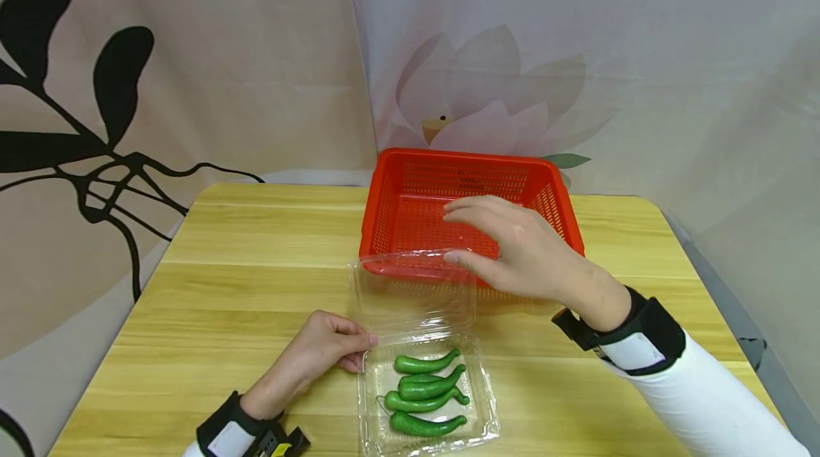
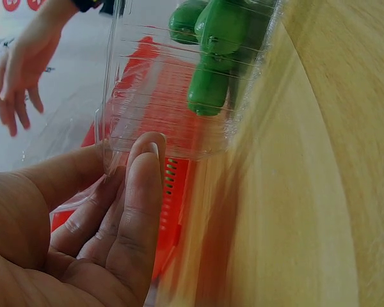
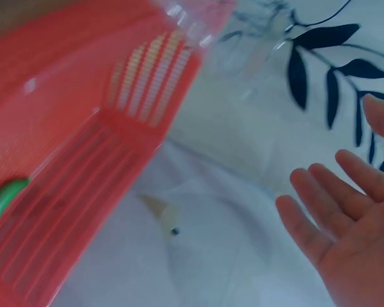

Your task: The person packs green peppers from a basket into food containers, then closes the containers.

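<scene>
A clear plastic clamshell box (image 1: 490, 411) lies at the front of the table with its lid (image 1: 410, 300) folded back. Several green chili peppers (image 1: 426, 391) lie side by side in its tray. My left hand (image 1: 323, 349) pinches the box's left edge near the hinge, thumb on one side and fingers on the other in the left wrist view. Above the red basket's near side hovers my right hand (image 1: 519, 250), its fingers spread and nothing in them. In the right wrist view, part of a green pepper (image 3: 5, 199) shows inside the basket.
The red perforated plastic basket (image 1: 470, 156) stands at the table's back edge, with the raised lid overlapping its near rim in the head view. Behind the wooden table (image 1: 256, 258) hangs a printed cloth (image 1: 256, 51).
</scene>
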A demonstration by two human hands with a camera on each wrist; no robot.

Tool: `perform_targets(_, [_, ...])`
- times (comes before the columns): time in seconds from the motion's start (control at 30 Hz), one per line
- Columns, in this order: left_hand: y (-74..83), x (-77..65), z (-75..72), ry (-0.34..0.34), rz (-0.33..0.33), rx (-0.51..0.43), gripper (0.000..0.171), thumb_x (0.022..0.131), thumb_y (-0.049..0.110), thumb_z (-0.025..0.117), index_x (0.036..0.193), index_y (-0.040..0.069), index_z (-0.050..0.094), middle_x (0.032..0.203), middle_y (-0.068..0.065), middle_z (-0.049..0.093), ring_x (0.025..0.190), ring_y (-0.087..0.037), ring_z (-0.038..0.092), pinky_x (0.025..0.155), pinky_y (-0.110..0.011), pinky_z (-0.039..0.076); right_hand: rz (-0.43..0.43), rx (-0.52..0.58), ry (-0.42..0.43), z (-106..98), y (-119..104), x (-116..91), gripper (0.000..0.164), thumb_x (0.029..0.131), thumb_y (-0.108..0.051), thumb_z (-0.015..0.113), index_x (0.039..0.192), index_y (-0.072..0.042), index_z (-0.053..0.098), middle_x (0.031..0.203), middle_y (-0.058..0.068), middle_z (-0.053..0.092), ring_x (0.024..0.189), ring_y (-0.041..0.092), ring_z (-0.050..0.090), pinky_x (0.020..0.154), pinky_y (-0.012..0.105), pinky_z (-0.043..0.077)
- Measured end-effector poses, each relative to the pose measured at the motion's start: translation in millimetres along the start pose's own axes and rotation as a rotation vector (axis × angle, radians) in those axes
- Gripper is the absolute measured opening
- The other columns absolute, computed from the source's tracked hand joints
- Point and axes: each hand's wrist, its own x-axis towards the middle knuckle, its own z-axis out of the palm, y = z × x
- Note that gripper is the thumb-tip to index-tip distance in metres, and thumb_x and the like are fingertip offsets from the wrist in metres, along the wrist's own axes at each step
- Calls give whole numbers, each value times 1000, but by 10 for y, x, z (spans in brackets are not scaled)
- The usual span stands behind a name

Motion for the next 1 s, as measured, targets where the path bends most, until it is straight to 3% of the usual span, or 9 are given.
perform_targets(0.2, [-2,2,-1,2,2,-4,24,94,10,80,97,-13,75,74,-11,73,60,-14,67,61,-32,65,260,-47,-167,-44,311,174,60,96,-36,79,143,-4,60,150,12,58,139,32,52,114,54,46])
perform_targets(0.3, [-4,2,1,3,3,0,24,94,10,80,97,-13,75,74,-10,73,60,-13,67,61,-32,65,345,-70,-235,-24,507,251,64,96,-38,78,146,-4,58,150,13,57,139,32,51,116,54,44])
perform_targets(0.8, [-8,2,-10,-6,8,3,24,94,11,79,97,-12,76,71,-7,72,61,-13,66,61,-31,64,605,-109,-546,198,1185,432,78,94,-46,77,152,1,51,150,19,56,132,36,54,117,57,42])
perform_targets(1.0, [-16,-5,-8,-4,10,-4,24,94,11,79,98,-12,76,71,-8,72,61,-13,66,60,-31,64,648,-180,-665,323,1365,442,72,95,-40,77,148,4,54,138,22,63,116,36,61,111,57,48])
